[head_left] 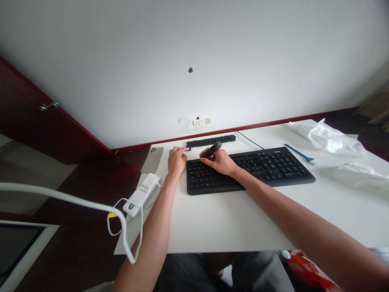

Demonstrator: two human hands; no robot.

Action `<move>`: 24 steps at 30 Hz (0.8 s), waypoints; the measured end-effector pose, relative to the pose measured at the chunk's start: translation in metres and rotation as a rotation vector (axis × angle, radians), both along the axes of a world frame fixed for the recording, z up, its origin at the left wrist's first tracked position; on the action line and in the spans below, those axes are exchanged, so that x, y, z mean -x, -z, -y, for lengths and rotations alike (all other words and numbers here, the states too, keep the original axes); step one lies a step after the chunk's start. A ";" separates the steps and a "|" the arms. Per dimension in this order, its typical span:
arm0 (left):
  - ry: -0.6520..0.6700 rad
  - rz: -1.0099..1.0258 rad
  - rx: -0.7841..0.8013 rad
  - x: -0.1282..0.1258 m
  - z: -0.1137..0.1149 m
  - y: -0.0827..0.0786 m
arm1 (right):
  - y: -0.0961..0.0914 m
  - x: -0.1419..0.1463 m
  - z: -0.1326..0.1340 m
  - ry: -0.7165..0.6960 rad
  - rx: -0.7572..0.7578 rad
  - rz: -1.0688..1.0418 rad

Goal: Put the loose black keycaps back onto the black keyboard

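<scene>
Scratching of keyboard (257, 164) risked if black tool (211, 150) slips; tool gripped by right hand (221, 163); key (188, 147) touched by left hand (176, 161), grip unclear

Keyboard (259, 165), centre: is showing matt plastic. Table (206, 229): is presenting a smooth top with a faint sheen. Bag (330, 137), far right: is looking like thin, crinkled, glossy plastic. Door (56, 117), far left: is resembling varnished wood. Knob (55, 104): is shining like polished metal. Wall (243, 61), far: is appearing smooth, matt. Trousers (259, 271), near: are showing matt cloth.
</scene>
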State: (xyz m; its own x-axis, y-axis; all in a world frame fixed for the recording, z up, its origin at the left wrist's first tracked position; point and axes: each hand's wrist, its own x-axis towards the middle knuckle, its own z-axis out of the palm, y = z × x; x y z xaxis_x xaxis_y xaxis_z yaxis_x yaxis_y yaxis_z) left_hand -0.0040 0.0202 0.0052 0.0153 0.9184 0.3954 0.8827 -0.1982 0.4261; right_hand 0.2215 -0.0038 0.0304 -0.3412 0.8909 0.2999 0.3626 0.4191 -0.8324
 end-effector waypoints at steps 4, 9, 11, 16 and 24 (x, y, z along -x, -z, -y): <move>0.001 0.008 0.012 0.001 -0.001 0.001 | -0.001 0.000 0.001 -0.002 0.000 -0.001; 0.005 0.009 0.020 0.000 0.000 0.000 | -0.002 0.000 0.001 -0.004 0.005 0.006; 0.010 0.009 0.016 0.000 0.000 0.000 | -0.002 0.000 0.001 -0.004 0.005 0.005; 0.019 0.021 0.023 0.001 -0.001 0.001 | -0.002 0.000 0.000 -0.006 0.002 -0.008; 0.038 0.029 0.009 0.002 -0.003 0.003 | -0.003 0.000 0.001 -0.003 0.011 -0.040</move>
